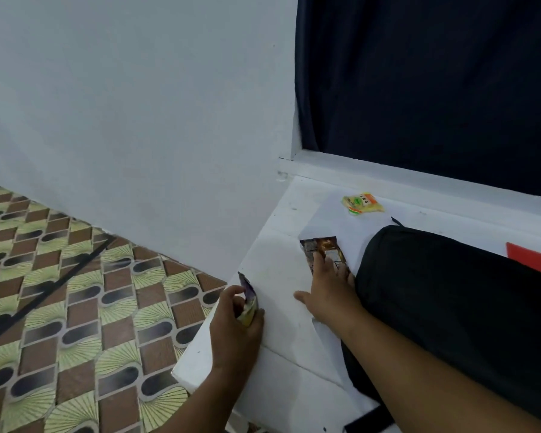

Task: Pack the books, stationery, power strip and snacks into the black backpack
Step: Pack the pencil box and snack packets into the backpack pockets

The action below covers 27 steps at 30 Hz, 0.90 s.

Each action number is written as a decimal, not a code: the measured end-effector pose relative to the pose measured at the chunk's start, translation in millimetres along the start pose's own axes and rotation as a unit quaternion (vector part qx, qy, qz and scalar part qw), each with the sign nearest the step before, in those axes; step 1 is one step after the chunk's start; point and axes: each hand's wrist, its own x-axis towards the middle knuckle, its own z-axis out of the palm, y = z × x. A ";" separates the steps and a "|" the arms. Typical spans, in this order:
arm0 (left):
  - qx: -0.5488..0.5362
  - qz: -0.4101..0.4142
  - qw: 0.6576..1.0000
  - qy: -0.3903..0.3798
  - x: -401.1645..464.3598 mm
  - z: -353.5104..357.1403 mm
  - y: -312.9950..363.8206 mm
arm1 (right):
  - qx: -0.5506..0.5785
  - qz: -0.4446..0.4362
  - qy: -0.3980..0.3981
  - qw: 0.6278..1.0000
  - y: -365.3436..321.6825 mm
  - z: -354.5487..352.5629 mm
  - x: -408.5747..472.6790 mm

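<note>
Brown snack packet (322, 250) flat on the white table (278, 267), just left of the black backpack (450, 295), near end hidden beneath the right hand (328, 300). Right hand spread, straight fingers laid across the wrapper's lower half, thumb out to the left on bare tabletop; pressing or about to gather, hard to say which. Likely light and crinkly, a thin foil-like sleeve with little stiffness, slick on a smooth top and prone to sliding ahead of a push rather than lifting. Best taken by the sealed end or by pinching across both long edges, not by squeezing the middle, since contents may crumble. Purple-and-yellow snack packet (247, 303) already off the surface at the table's left edge, standing roughly on end, pinched between thumb and curled fingers of the left hand (236, 323); same soft, light feel expected. Yellow snack packet (363, 204) farther back near the white sill, well apart from both hands, untouched. Backpack lying on its side, soft and slumped; opening not visible from here, so entry point for the snacks cannot be judged. Red flat item (531, 256) at far right beyond the bag, possibly a book cover, too cropped to tell. Dark curtain (434, 89) behind, patterned floor tiles (75, 292) below left.
</note>
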 end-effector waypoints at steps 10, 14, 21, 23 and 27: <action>-0.040 0.002 0.999 0.037 0.1 3.5 7.8 | 0.118 -0.028 0.111 0.986 -9.0 -15.1 -18.0; -0.028 -0.016 0.999 0.033 -2.9 2.9 5.9 | 0.405 0.015 0.145 0.903 2.3 -36.1 -29.4; -0.089 -0.069 0.993 0.036 -8.9 6.5 24.9 | 0.685 0.028 0.168 0.708 51.5 -80.1 -68.2; -0.167 -0.114 0.979 -0.001 -6.0 17.2 43.1 | 0.704 0.026 0.165 0.691 74.3 -89.7 -78.2; -0.266 -0.121 0.955 -0.057 -15.2 52.5 94.3 | 0.702 0.047 0.172 0.690 126.1 -107.4 -96.8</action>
